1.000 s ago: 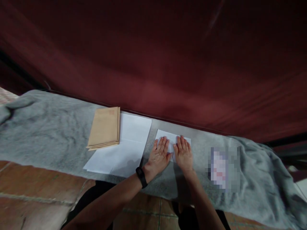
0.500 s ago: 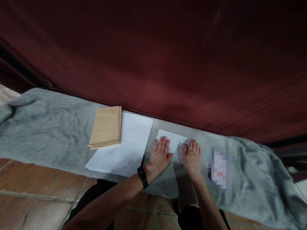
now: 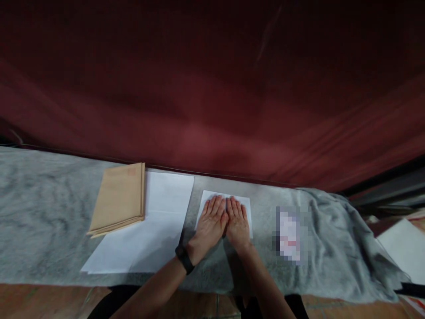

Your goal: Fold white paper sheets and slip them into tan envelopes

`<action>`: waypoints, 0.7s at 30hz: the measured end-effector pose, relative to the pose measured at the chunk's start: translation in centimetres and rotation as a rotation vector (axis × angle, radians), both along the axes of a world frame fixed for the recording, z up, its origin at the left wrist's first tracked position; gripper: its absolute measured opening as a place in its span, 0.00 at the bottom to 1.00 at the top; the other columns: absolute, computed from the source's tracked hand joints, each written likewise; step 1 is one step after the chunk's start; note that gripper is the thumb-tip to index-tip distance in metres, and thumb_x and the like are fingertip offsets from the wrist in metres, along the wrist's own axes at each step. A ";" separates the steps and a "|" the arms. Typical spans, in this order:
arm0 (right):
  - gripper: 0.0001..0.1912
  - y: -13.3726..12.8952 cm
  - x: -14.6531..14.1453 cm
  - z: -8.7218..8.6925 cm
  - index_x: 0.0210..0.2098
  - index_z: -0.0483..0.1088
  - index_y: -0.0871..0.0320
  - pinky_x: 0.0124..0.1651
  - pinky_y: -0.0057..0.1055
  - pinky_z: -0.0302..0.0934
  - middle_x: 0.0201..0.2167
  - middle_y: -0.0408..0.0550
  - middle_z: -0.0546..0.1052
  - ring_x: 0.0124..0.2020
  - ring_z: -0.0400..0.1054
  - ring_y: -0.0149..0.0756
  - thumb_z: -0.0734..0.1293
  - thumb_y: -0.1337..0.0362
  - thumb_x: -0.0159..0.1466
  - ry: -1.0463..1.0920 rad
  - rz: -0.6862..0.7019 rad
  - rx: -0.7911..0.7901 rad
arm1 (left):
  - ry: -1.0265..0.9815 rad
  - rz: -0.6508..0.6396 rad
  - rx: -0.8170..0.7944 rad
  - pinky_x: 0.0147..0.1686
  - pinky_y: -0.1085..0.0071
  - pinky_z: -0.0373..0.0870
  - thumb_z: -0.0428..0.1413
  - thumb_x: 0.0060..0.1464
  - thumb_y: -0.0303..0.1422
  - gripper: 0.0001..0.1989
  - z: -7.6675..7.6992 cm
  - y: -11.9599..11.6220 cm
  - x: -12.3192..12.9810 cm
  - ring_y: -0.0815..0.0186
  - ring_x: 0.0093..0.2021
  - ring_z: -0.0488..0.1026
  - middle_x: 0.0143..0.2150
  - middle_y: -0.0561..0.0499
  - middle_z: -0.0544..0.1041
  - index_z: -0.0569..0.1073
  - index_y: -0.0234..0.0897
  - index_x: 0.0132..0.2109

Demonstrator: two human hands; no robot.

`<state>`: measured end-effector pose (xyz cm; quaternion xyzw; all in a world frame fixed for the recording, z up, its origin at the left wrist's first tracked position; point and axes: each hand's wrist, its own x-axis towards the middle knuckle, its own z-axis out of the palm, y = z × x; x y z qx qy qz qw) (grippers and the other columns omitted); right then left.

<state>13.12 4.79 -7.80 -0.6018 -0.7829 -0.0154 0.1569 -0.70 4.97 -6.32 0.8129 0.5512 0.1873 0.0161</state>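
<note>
Both palms lie flat on a small folded sheet of white paper (image 3: 246, 204) that rests on the grey cloth. My left hand (image 3: 211, 218), with a black band on its wrist, covers the left part of the paper, fingers stretched forward. Close beside it, my right hand (image 3: 237, 221) presses on the right part, its fingers straight too. The thumbs meet or nearly meet near the paper's middle; which of the two cannot be told. Most of the paper's near side is hidden under the hands.
Left of the hands lie large white sheets (image 3: 162, 235), with a stack of brown envelopes (image 3: 119, 195) partly on top. A blurred-out pale object (image 3: 289, 237) sits to the right. Grey cloth (image 3: 40, 221) covers the bench below a dark red upright surface (image 3: 206, 110).
My hands have come together over the paper, having been apart, one toward each side. The head view has shifted, so the cloth and envelopes appear lower and farther left.
</note>
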 end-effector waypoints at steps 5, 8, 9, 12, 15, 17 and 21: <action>0.28 0.1 -0.1 0.1 0.71 0.57 0.59 0.73 0.51 0.43 0.74 0.54 0.56 0.74 0.47 0.46 0.53 0.68 0.73 -0.018 0.024 -0.018 | -0.003 0.001 -0.014 0.73 0.51 0.50 0.42 0.70 0.41 0.30 -0.5 1.0 0.9 0.55 0.75 0.52 0.73 0.39 0.60 0.58 0.29 0.71; 0.28 0.2 0.0 0.2 0.71 0.57 0.61 0.73 0.49 0.44 0.73 0.56 0.56 0.74 0.48 0.46 0.54 0.67 0.73 -0.009 -0.016 0.000 | 0.007 0.021 -0.013 0.72 0.51 0.52 0.42 0.70 0.43 0.32 -0.5 1.0 0.3 0.53 0.75 0.52 0.73 0.36 0.59 0.58 0.26 0.71; 0.28 0.2 0.1 0.3 0.71 0.56 0.63 0.73 0.48 0.45 0.73 0.57 0.57 0.74 0.49 0.45 0.54 0.67 0.73 -0.003 -0.035 0.009 | 0.012 0.024 -0.004 0.72 0.50 0.52 0.42 0.70 0.43 0.32 -0.4 1.0 0.0 0.52 0.75 0.52 0.73 0.35 0.59 0.58 0.25 0.71; 0.27 0.3 0.6 0.3 0.71 0.57 0.65 0.73 0.46 0.47 0.72 0.59 0.59 0.73 0.50 0.45 0.55 0.67 0.73 0.016 -0.067 0.033 | 0.043 0.028 0.015 0.72 0.49 0.51 0.41 0.70 0.41 0.31 -0.4 1.0 -0.7 0.51 0.74 0.52 0.73 0.35 0.58 0.59 0.24 0.70; 0.27 0.1 1.0 0.0 0.70 0.58 0.67 0.72 0.47 0.49 0.71 0.60 0.61 0.73 0.52 0.46 0.55 0.63 0.74 0.040 -0.086 0.056 | 0.090 0.038 0.028 0.72 0.49 0.51 0.41 0.70 0.40 0.30 -0.4 1.0 -1.0 0.51 0.74 0.54 0.73 0.35 0.59 0.61 0.25 0.70; 0.27 -0.2 1.0 -0.2 0.70 0.58 0.68 0.71 0.47 0.50 0.71 0.61 0.61 0.72 0.53 0.48 0.56 0.61 0.75 0.050 -0.092 0.066 | 0.111 0.045 0.046 0.72 0.50 0.51 0.40 0.69 0.39 0.30 -0.4 1.0 -1.0 0.52 0.74 0.54 0.73 0.35 0.60 0.61 0.25 0.70; 0.27 -0.8 2.0 0.5 0.69 0.59 0.68 0.69 0.47 0.53 0.69 0.62 0.64 0.70 0.57 0.49 0.55 0.61 0.74 0.077 -0.122 0.086 | 0.128 0.056 0.083 0.71 0.51 0.51 0.40 0.69 0.40 0.30 -0.5 1.0 -0.9 0.52 0.74 0.54 0.72 0.35 0.61 0.61 0.25 0.70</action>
